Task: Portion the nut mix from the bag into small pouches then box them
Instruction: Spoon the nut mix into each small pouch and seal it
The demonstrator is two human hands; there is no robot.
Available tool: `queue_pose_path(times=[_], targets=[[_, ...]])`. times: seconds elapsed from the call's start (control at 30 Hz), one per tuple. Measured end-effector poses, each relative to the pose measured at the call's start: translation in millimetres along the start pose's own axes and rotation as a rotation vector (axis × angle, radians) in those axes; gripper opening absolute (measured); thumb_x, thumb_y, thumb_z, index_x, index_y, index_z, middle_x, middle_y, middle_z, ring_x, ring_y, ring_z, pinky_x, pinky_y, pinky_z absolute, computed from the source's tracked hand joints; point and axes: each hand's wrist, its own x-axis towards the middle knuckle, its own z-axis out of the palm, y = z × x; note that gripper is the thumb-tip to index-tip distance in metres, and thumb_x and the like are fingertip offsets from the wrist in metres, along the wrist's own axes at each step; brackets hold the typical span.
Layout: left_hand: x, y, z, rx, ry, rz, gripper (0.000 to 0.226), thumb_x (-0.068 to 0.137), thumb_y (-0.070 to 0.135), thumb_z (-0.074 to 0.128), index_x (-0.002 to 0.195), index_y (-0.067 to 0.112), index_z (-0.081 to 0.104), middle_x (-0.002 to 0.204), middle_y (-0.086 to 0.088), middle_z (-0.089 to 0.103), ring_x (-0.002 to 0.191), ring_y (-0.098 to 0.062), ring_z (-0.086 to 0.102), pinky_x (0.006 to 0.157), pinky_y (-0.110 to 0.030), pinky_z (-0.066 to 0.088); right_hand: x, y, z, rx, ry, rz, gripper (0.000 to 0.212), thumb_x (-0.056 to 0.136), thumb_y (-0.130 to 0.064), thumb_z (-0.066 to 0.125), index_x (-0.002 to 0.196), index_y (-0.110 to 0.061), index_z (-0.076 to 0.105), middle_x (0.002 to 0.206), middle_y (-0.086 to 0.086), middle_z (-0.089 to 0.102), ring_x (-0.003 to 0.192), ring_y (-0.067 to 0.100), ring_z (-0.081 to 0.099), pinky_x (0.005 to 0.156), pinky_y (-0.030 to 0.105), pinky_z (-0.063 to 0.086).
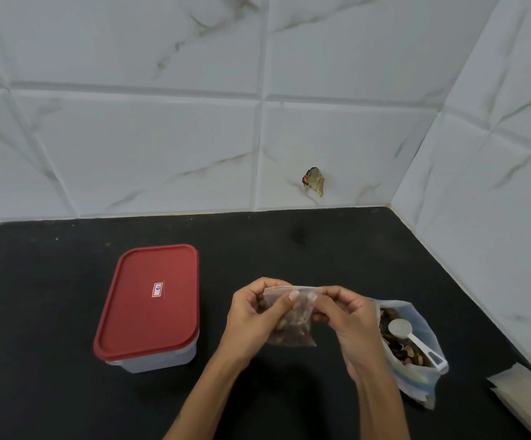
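A small clear pouch (293,328) with nut mix in its lower half hangs above the black counter. My left hand (254,315) and my right hand (343,322) both pinch its top strip, thumbs side by side near the middle. To the right stands the large open bag of nut mix (416,369), with a white plastic scoop (411,338) lying inside on the nuts. To the left sits a clear plastic box with a red lid (150,300) that is closed.
The black counter (51,392) meets white marble-look tiled walls at the back and right. A stack of empty pouches (524,398) lies at the right edge. A small scrap (314,181) sticks to the back wall.
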Motion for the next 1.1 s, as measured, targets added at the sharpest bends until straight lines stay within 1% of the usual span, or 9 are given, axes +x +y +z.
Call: queue_pose_path(times=[0.07, 0.23, 0.37, 0.47, 0.67, 0.8, 0.87, 0.93, 1.1], targets=[[0, 0, -3, 0.007, -0.004, 0.002, 0.023, 0.08, 0.024, 0.068, 0.095, 0.006, 0.068, 0.094, -0.011, 0.071, 0.092, -0.025, 0.069, 0.08, -0.035, 0.057, 1, 0, 2, 0.003, -0.013, -0.002, 0.008, 0.083, 0.001, 0.064, 0.082, -0.004, 0.07, 0.078, 0.007, 0.071, 0.074, 0.015, 0.067, 0.067, 0.026, 0.053], [0, 4, -5, 0.006, 0.015, -0.009, 0.025, 0.081, 0.025, 0.067, 0.094, 0.004, 0.069, 0.091, -0.014, 0.07, 0.09, -0.028, 0.068, 0.079, -0.038, 0.057, 0, 0, 6, 0.023, -0.028, -0.003, 0.01, 0.083, 0.003, 0.063, 0.079, -0.004, 0.069, 0.077, 0.008, 0.071, 0.072, 0.016, 0.066, 0.065, 0.025, 0.053], [-7, 5, -4, -0.018, -0.019, -0.025, 0.025, 0.08, 0.025, 0.067, 0.094, 0.005, 0.069, 0.091, -0.01, 0.071, 0.088, -0.024, 0.069, 0.075, -0.031, 0.056, -3, -1, 8, 0.021, -0.02, -0.034, 0.011, 0.083, 0.003, 0.063, 0.078, -0.005, 0.069, 0.071, 0.004, 0.07, 0.067, 0.011, 0.065, 0.06, 0.021, 0.052], [-12, 4, -3, -0.029, -0.041, -0.026, 0.026, 0.078, 0.023, 0.069, 0.096, 0.005, 0.069, 0.092, -0.011, 0.072, 0.09, -0.024, 0.07, 0.076, -0.03, 0.056, -6, -2, 7, 0.028, -0.027, -0.046, 0.011, 0.082, 0.003, 0.064, 0.077, -0.005, 0.07, 0.068, 0.002, 0.069, 0.062, 0.008, 0.063, 0.058, 0.018, 0.05], [-17, 3, 2, -0.039, -0.037, -0.024, 0.02, 0.079, 0.02, 0.068, 0.092, 0.005, 0.07, 0.087, -0.009, 0.072, 0.083, -0.019, 0.07, 0.069, -0.023, 0.053, -13, -2, 4, -0.022, -0.035, -0.094, 0.014, 0.081, 0.005, 0.063, 0.075, -0.005, 0.071, 0.065, 0.002, 0.069, 0.057, 0.005, 0.061, 0.056, 0.015, 0.049], [-12, 7, 6, -0.052, -0.026, -0.014, 0.014, 0.08, 0.019, 0.067, 0.086, 0.007, 0.07, 0.08, -0.006, 0.071, 0.076, -0.015, 0.068, 0.064, -0.021, 0.052, -7, -4, 4, -0.024, -0.028, -0.15, 0.015, 0.082, 0.009, 0.061, 0.074, -0.001, 0.07, 0.062, 0.001, 0.068, 0.055, 0.003, 0.061, 0.053, 0.013, 0.047], [-9, 8, 6, -0.052, -0.017, -0.011, 0.008, 0.085, 0.013, 0.064, 0.085, 0.006, 0.069, 0.08, -0.006, 0.07, 0.075, -0.014, 0.068, 0.063, -0.02, 0.051, -4, -5, 4, -0.033, -0.032, -0.183, 0.015, 0.081, 0.01, 0.061, 0.073, 0.0, 0.07, 0.062, 0.003, 0.068, 0.055, 0.004, 0.061, 0.053, 0.013, 0.046], [-8, 8, 6, -0.054, -0.005, -0.005, 0.008, 0.087, 0.01, 0.062, 0.083, 0.007, 0.068, 0.08, -0.006, 0.07, 0.075, -0.014, 0.068, 0.063, -0.02, 0.051, -1, -4, 2, -0.038, -0.054, -0.187, 0.015, 0.081, 0.009, 0.062, 0.072, -0.001, 0.07, 0.063, 0.003, 0.069, 0.056, 0.006, 0.061, 0.054, 0.014, 0.047], [-9, 3, 6, -0.049, 0.045, 0.001, 0.008, 0.086, 0.01, 0.063, 0.083, 0.006, 0.07, 0.078, -0.007, 0.07, 0.073, -0.014, 0.068, 0.062, -0.021, 0.051, 5, 4, -1, -0.029, -0.135, -0.117, 0.01, 0.084, 0.003, 0.062, 0.08, -0.004, 0.069, 0.07, 0.001, 0.068, 0.061, 0.006, 0.06, 0.058, 0.019, 0.048]])
